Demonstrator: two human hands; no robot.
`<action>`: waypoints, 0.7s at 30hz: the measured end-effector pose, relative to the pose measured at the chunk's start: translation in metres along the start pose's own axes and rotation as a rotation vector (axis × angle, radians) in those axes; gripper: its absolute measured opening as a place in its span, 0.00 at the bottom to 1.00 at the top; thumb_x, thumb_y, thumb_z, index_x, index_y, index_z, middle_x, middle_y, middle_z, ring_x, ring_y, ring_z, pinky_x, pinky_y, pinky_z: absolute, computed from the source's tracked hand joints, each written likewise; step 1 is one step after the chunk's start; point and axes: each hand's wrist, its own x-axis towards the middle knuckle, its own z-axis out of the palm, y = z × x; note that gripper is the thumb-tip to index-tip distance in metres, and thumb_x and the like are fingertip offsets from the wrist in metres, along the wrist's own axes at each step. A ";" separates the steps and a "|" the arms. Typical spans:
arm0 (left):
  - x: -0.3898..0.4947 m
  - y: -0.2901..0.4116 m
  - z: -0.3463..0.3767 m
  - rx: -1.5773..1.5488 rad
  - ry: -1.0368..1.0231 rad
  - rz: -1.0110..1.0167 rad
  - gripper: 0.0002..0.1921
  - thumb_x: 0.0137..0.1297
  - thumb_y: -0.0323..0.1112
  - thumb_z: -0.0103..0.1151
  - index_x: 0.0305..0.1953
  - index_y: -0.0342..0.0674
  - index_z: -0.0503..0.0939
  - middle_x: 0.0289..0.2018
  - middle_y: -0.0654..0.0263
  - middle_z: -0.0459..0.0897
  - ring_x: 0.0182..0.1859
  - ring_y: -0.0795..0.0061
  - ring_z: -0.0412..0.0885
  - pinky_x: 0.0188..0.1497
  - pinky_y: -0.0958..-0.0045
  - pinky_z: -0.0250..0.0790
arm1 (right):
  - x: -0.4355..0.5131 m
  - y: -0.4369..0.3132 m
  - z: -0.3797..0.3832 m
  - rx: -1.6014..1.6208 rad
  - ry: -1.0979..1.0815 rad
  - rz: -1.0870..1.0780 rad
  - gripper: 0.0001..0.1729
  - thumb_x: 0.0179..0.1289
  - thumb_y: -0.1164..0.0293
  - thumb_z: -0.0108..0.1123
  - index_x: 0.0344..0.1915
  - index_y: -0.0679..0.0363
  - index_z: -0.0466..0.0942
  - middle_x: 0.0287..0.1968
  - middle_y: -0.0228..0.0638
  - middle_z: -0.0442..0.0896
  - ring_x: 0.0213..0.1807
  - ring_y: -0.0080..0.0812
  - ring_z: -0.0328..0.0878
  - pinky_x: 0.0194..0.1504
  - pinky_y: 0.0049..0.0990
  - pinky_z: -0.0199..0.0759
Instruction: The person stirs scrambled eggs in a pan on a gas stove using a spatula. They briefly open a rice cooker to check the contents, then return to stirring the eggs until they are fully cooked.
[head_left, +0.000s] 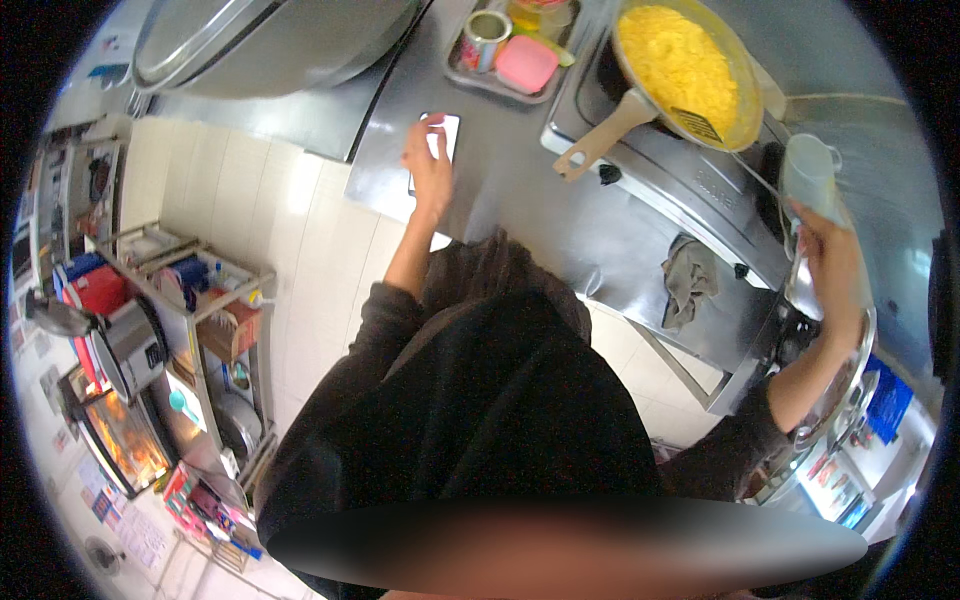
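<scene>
My left hand (431, 161) is over a smartphone (453, 135) with a lit screen, which lies on the steel worktop (495, 180). Its fingers are spread and bent, the tips at the screen. On the far right my right hand (829, 244) has its fingers around the lower end of a translucent plastic jug (810, 169). Beyond the worktop, a frying pan (637, 112) with a wooden handle sits on a gas stove (694, 180). Yellow food that looks like scrambled egg (675, 64) fills the pan, and a dark slotted turner head (697, 125) rests in it.
A metal tray (480, 86) carries an open tin (486, 34) and a pink sponge or box (527, 64). A grey cloth (688, 281) lies before the stove. A large metal pot (300, 52) stands at upper left, a loaded steel rack (225, 300) behind on the left.
</scene>
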 end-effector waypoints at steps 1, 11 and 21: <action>-0.002 0.031 0.009 -0.153 -0.174 0.017 0.14 0.73 0.37 0.47 0.52 0.38 0.76 0.48 0.59 0.81 0.53 0.59 0.77 0.61 0.63 0.61 | 0.007 0.005 -0.015 -0.042 0.031 -0.167 0.20 0.58 0.79 0.57 0.52 0.55 0.82 0.34 0.51 0.81 0.33 0.45 0.78 0.40 0.37 0.70; -0.011 0.131 0.091 0.014 -0.704 0.168 0.20 0.65 0.42 0.60 0.50 0.32 0.73 0.29 0.41 0.82 0.33 0.41 0.82 0.35 0.55 0.73 | 0.076 0.026 0.018 0.237 -0.072 -0.418 0.17 0.60 0.75 0.65 0.50 0.63 0.82 0.25 0.42 0.84 0.20 0.22 0.73 0.28 0.25 0.70; 0.002 0.126 0.082 -0.013 -0.877 0.142 0.22 0.66 0.38 0.57 0.57 0.32 0.70 0.26 0.43 0.81 0.27 0.46 0.82 0.31 0.56 0.72 | 0.113 -0.070 0.114 0.358 0.383 -0.188 0.12 0.59 0.70 0.61 0.33 0.72 0.81 0.33 0.57 0.82 0.37 0.54 0.83 0.43 0.46 0.74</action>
